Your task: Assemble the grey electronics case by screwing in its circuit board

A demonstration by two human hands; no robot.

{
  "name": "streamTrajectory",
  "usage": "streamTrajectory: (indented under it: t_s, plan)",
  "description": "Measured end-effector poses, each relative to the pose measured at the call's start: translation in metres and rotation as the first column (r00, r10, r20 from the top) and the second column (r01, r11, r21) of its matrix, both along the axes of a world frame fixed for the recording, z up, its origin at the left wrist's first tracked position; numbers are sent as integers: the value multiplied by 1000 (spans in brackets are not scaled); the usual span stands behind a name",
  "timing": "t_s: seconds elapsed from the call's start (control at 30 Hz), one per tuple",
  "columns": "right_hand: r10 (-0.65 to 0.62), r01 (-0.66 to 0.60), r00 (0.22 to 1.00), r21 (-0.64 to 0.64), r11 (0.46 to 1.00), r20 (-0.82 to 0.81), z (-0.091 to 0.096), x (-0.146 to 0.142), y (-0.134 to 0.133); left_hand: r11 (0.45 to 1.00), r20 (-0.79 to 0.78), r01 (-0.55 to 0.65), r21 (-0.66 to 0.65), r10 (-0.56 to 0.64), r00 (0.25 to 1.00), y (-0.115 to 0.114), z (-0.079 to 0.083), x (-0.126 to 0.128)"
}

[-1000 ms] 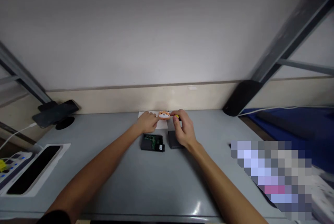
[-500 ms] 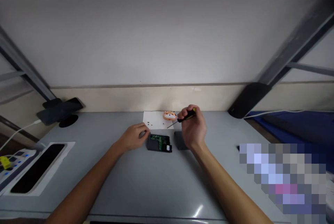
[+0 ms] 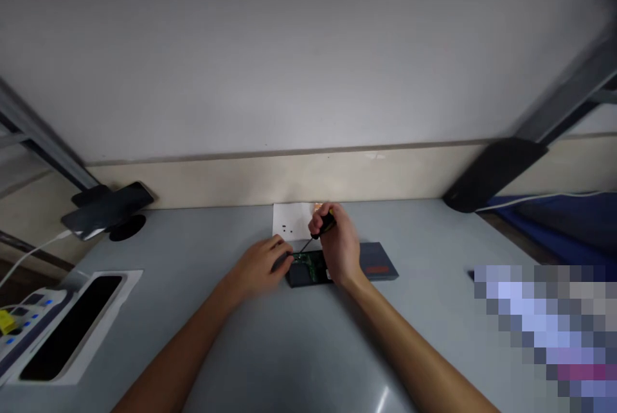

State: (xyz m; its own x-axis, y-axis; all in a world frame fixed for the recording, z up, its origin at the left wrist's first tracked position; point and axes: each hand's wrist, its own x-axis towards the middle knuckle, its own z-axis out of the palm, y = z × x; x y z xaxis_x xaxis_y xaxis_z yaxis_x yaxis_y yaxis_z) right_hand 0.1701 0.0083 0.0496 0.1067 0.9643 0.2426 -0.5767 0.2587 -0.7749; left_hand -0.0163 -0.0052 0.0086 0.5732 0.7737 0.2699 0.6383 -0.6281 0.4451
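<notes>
An opened dark casing (image 3: 301,275) with a green circuit board lies flat on the grey desk. My right hand (image 3: 341,249) grips a screwdriver (image 3: 326,223) with a black and yellow handle. Its thin shaft slants down to the left, its tip at the board's upper left part; I cannot tell whether it touches a screw. My left hand (image 3: 260,266) is at the casing's upper left corner, thumb and fingers drawn together; what they hold, if anything, is hidden. A flat dark cover (image 3: 380,260) with a reddish label lies right of the casing, partly behind my right wrist.
Behind the casing, white paper (image 3: 294,217) carries several tiny dark pieces and a mostly hidden orange object (image 3: 318,207). At left are a phone on a stand (image 3: 113,207), a black-screened phone (image 3: 72,326) and a power strip (image 3: 33,323). A black cylinder (image 3: 496,172) stands back right.
My right hand has moved left and down, bringing the screwdriver tip from over the paper's edge to the board. My left hand has come closer to the casing's corner. The view has shifted slightly.
</notes>
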Motion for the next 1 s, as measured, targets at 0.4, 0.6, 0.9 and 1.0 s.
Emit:
streamTrajectory:
  t_s: [0.4,0.6,0.9,1.0]
  plan:
    - [13,-13,1000,11,1000,10,-5,-4,-6,1000,43,13,-18,-13,999,2,0,1]
    - [6,-6,1000,7,1000,-10,-4,-3,-6,1000,62,6,-28,-5,998,3,-2,0]
    - [16,-14,998,-30,999,59,-2,-7,-7,999,61,8,-35,-6,998,3,-1,0]
    - [16,-16,997,-3,1000,79,-1,-8,-9,999,57,7,-36,-5,998,3,0,1]
